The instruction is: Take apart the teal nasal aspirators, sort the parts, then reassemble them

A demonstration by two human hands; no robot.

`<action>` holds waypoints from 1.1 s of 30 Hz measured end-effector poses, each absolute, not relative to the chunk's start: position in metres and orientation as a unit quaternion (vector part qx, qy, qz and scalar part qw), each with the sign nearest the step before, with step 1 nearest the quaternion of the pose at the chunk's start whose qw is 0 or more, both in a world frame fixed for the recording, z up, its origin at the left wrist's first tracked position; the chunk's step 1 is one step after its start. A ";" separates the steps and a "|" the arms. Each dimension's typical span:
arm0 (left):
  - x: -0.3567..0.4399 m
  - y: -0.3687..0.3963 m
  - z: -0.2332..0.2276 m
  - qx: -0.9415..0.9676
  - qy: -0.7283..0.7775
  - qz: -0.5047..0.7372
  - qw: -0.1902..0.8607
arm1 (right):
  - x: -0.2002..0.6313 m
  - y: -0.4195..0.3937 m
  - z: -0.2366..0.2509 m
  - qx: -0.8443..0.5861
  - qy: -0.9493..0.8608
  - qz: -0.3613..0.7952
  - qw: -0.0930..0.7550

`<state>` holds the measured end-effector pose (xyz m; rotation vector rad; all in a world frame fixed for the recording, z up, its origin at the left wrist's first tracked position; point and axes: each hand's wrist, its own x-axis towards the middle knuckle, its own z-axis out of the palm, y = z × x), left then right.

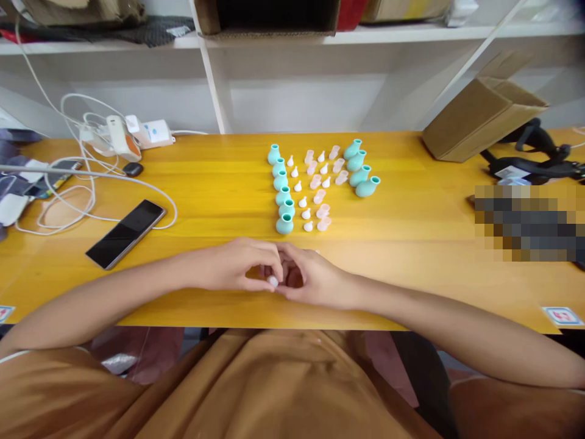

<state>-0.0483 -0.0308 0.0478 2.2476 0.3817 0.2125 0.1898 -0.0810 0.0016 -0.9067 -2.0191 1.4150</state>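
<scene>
Small white piece point(273, 281) is pinched in my left hand point(231, 263), over the table's point(219, 195) near side, my right hand point(322, 278) curled alongside, grip I can't tell, teal vases point(284, 226) lined up farther off!

A yellow-brown wooden tabletop point(219, 189) with visible grain stretches across the view. Behind it stands white shelving: a horizontal shelf point(411, 35) carrying cardboard boxes point(86, 11), an upright divider point(212, 85) below, and a pale greyish back panel point(306, 103). Light leaves a soft sheen on the wood at right.
</scene>
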 end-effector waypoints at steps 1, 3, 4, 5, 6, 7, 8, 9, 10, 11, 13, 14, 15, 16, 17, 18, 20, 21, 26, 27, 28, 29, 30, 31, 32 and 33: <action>-0.049 -0.028 0.046 0.888 0.151 0.079 0.426 | 0.190 -0.080 0.002 -0.333 -0.734 0.535 0.255; -0.050 -0.022 0.045 0.876 0.144 0.071 0.455 | 0.189 -0.079 0.002 -0.330 -0.719 0.556 0.255; -0.051 -0.020 0.046 0.869 0.141 0.072 0.469 | 0.189 -0.079 0.002 -0.327 -0.713 0.563 0.259; -0.052 -0.018 0.047 0.861 0.138 0.077 0.483 | 0.189 -0.079 0.002 -0.323 -0.709 0.569 0.265; -0.053 -0.016 0.048 0.853 0.138 0.087 0.496 | 0.189 -0.079 0.002 -0.316 -0.704 0.573 0.277; -0.053 -0.015 0.049 0.842 0.142 0.105 0.510 | 0.190 -0.080 0.003 -0.307 -0.697 0.575 0.297; -0.054 -0.014 0.050 0.828 0.146 0.132 0.525 | 0.191 -0.081 0.004 -0.299 -0.688 0.578 0.322; -0.054 -0.014 0.050 0.812 0.151 0.164 0.540 | 0.193 -0.082 0.005 -0.292 -0.677 0.580 0.347; -0.053 -0.014 0.050 0.793 0.156 0.200 0.554 | 0.195 -0.083 0.005 -0.289 -0.666 0.580 0.369; -0.053 -0.014 0.049 0.774 0.160 0.237 0.565 | 0.197 -0.085 0.005 -0.290 -0.657 0.579 0.386; -0.051 -0.015 0.046 0.748 0.170 0.298 0.568 | 0.201 -0.087 0.002 -0.300 -0.657 0.561 0.406; -0.049 -0.015 0.045 0.742 0.175 0.321 0.561 | 0.202 -0.088 -0.001 -0.303 -0.666 0.544 0.411; -0.048 -0.016 0.044 0.741 0.180 0.340 0.551 | 0.203 -0.088 -0.004 -0.303 -0.679 0.525 0.415; -0.048 -0.017 0.043 0.741 0.183 0.353 0.541 | 0.204 -0.089 -0.008 -0.299 -0.695 0.505 0.416; -0.047 -0.017 0.042 0.743 0.184 0.362 0.532 | 0.205 -0.088 -0.011 -0.292 -0.711 0.486 0.415; -0.047 -0.018 0.042 0.744 0.183 0.369 0.526 | 0.206 -0.088 -0.013 -0.283 -0.725 0.470 0.417; -0.047 -0.018 0.042 0.746 0.178 0.373 0.522 | 0.208 -0.085 -0.011 -0.271 -0.743 0.432 0.433; -0.047 -0.018 0.041 0.748 0.178 0.373 0.520 | 0.209 -0.083 -0.008 -0.275 -0.749 0.406 0.445; -0.049 -0.010 0.033 0.753 0.196 0.374 0.505 | 0.223 -0.067 0.017 -0.374 -0.757 0.255 0.471; -0.049 -0.007 0.031 0.755 0.200 0.374 0.501 | 0.226 -0.063 0.019 -0.382 -0.748 0.245 0.484; -0.049 -0.005 0.028 0.755 0.202 0.374 0.499 | 0.228 -0.059 0.019 -0.383 -0.739 0.242 0.498; -0.049 -0.003 0.025 0.754 0.205 0.376 0.499 | 0.230 -0.056 0.019 -0.378 -0.733 0.241 0.511; -0.049 0.000 0.022 0.750 0.208 0.379 0.500 | 0.232 -0.053 0.017 -0.372 -0.731 0.239 0.520; -0.049 0.002 0.019 0.744 0.213 0.384 0.504 | 0.234 -0.050 0.016 -0.364 -0.731 0.237 0.527; -0.049 0.004 0.016 0.736 0.220 0.391 0.507 | 0.236 -0.047 0.015 -0.358 -0.731 0.234 0.533; -0.049 0.005 0.014 0.727 0.230 0.399 0.508 | 0.238 -0.044 0.014 -0.354 -0.728 0.232 0.540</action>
